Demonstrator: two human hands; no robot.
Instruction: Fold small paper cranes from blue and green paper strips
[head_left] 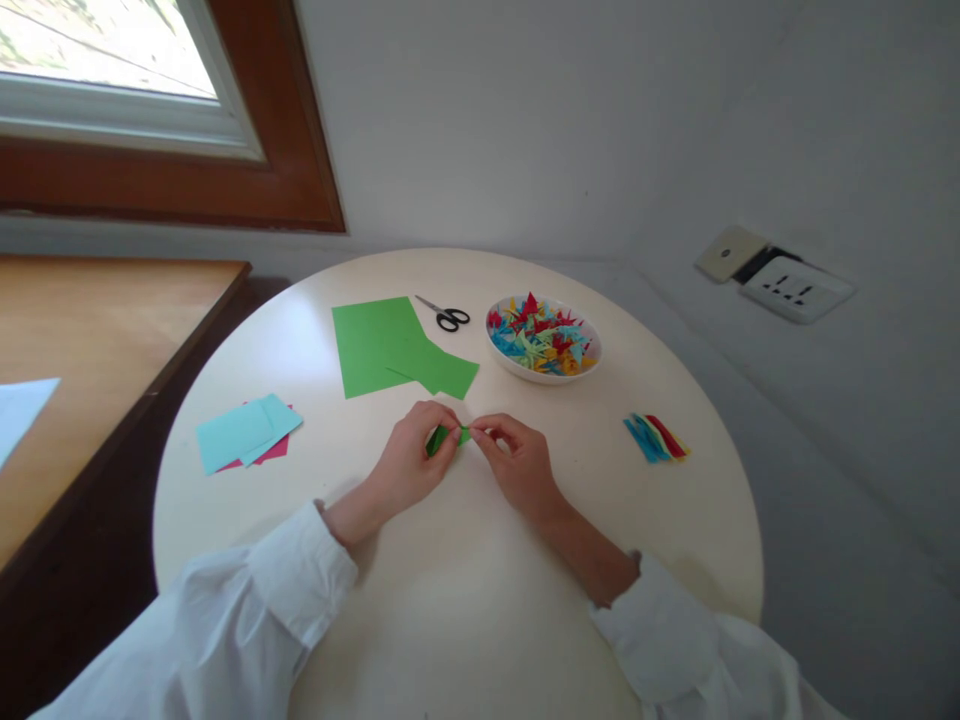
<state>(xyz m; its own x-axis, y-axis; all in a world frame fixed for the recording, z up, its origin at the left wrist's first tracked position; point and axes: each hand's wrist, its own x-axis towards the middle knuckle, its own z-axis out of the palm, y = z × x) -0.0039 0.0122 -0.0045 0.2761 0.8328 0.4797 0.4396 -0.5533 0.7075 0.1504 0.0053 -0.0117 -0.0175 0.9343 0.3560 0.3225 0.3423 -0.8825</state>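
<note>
A small folded piece of green paper (437, 440) is held between both hands above the middle of the round white table. My left hand (417, 448) is closed, pinching the paper from the left, and its fingers hide part of it. Thumb and finger of my right hand (517, 458) pinch the paper's right end. Just beyond the hands lie larger green paper sheets (382, 345), one overlapping another.
Black-handled scissors (448, 318) lie at the back. Beside them stands a white bowl (536, 376) full of colourful folded paper pieces. Light blue and pink paper sheets (244, 432) lie at left, folded colourful strips (656, 438) at right. A wooden surface (112, 330) adjoins on the left.
</note>
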